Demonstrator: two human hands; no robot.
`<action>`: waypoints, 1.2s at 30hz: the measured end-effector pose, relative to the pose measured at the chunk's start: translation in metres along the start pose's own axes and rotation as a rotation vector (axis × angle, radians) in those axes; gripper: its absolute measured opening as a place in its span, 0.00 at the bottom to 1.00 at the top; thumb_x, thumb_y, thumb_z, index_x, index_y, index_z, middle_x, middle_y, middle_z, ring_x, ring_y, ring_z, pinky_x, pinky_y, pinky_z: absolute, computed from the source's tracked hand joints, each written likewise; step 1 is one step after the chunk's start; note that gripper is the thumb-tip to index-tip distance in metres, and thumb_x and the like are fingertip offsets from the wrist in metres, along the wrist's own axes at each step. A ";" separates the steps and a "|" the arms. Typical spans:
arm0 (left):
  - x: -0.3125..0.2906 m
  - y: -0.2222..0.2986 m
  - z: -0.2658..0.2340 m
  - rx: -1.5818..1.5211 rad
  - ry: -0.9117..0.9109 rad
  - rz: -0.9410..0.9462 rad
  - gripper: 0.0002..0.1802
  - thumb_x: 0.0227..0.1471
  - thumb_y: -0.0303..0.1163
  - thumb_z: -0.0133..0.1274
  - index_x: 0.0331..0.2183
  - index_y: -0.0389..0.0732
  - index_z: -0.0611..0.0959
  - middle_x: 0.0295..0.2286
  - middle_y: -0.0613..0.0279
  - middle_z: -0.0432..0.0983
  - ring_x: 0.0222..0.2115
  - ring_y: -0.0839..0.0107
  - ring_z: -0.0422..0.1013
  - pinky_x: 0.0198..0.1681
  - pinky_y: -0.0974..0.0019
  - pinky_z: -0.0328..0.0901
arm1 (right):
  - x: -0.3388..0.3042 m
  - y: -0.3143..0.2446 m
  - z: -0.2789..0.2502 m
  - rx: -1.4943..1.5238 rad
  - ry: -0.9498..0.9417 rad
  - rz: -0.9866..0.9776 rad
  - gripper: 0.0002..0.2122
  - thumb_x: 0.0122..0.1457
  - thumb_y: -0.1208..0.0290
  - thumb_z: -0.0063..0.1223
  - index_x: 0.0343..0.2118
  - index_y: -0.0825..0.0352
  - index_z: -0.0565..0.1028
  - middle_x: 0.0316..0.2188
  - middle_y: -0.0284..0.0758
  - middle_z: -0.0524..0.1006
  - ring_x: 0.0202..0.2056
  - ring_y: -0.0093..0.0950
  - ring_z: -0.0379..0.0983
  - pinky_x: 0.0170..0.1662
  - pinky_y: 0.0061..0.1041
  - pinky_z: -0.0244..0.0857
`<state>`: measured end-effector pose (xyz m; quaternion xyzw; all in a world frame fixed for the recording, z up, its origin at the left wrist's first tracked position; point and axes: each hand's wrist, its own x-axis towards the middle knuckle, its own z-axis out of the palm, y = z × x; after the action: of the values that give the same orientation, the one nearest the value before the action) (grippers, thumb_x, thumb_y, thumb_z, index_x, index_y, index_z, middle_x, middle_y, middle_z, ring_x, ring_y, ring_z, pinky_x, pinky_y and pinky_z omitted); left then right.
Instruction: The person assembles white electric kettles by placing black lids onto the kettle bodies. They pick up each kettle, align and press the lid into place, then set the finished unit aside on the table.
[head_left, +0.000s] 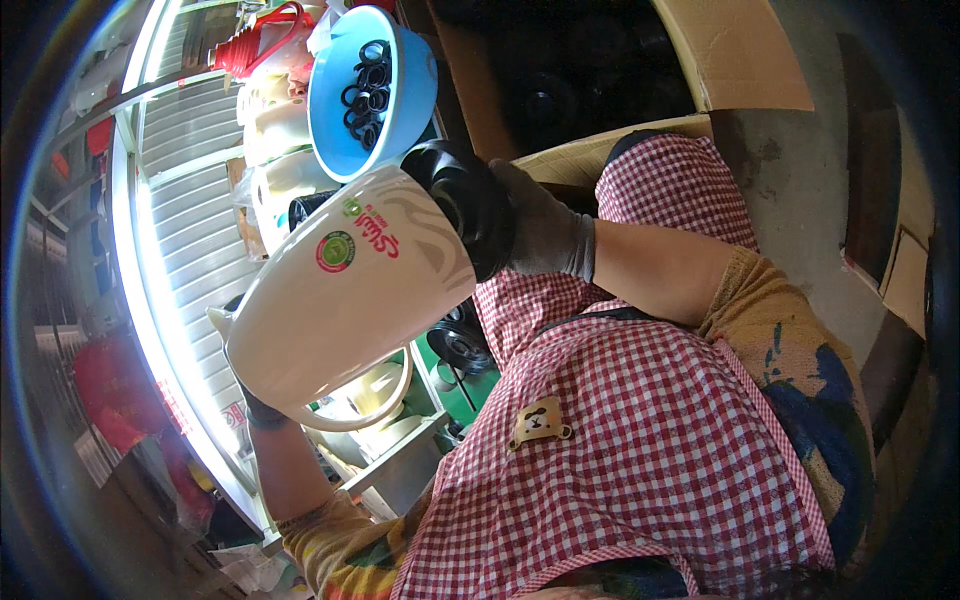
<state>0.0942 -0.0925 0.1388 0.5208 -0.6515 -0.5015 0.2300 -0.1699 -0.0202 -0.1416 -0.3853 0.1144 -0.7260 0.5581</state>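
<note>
A white jug [345,290], glossy with printed marks, lies tilted across the space before me. Its curved handle [375,410] hangs on the near side, and its spout [218,322] points left. My left hand [264,412], in a dark glove, supports the spout end from behind; most of its fingers are hidden by the jug. At the other end, my right hand [550,225] in a grey glove grips a round black plastic part [480,220] and holds it against the jug's base. Whether the two are joined cannot be seen.
A light blue bowl [415,95] with several black rings [368,95] stands beyond the jug. More white jug bodies [280,130] and a red ribbed piece [245,50] lie behind. An open cardboard box [735,60] holds dark parts. A bright lamp strip [185,360] runs along the left.
</note>
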 end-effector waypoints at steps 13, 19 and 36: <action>0.009 -0.007 0.004 -0.010 -0.031 0.040 0.25 0.65 0.45 0.42 0.51 0.34 0.74 0.42 0.55 0.77 0.40 0.68 0.75 0.45 0.59 0.71 | -0.009 0.004 0.012 0.341 0.099 0.089 0.19 0.64 0.56 0.50 0.51 0.64 0.71 0.50 0.38 0.74 0.51 0.31 0.71 0.59 0.32 0.64; 0.010 -0.006 0.005 0.012 -0.026 0.055 0.25 0.64 0.45 0.43 0.51 0.34 0.74 0.42 0.55 0.77 0.41 0.69 0.75 0.46 0.59 0.70 | -0.009 0.014 0.010 0.412 0.083 0.071 0.19 0.64 0.57 0.51 0.51 0.64 0.71 0.51 0.39 0.74 0.52 0.30 0.71 0.59 0.31 0.64; 0.004 -0.009 0.006 0.050 -0.018 0.070 0.24 0.63 0.43 0.47 0.52 0.35 0.72 0.43 0.56 0.76 0.42 0.70 0.73 0.47 0.59 0.69 | -0.007 0.011 0.003 0.984 0.035 0.459 0.28 0.60 0.48 0.54 0.57 0.63 0.68 0.55 0.41 0.71 0.56 0.33 0.67 0.61 0.36 0.61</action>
<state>0.0922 -0.0935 0.1277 0.4986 -0.6838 -0.4813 0.2283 -0.1590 -0.0171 -0.1494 -0.0316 -0.1484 -0.5598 0.8146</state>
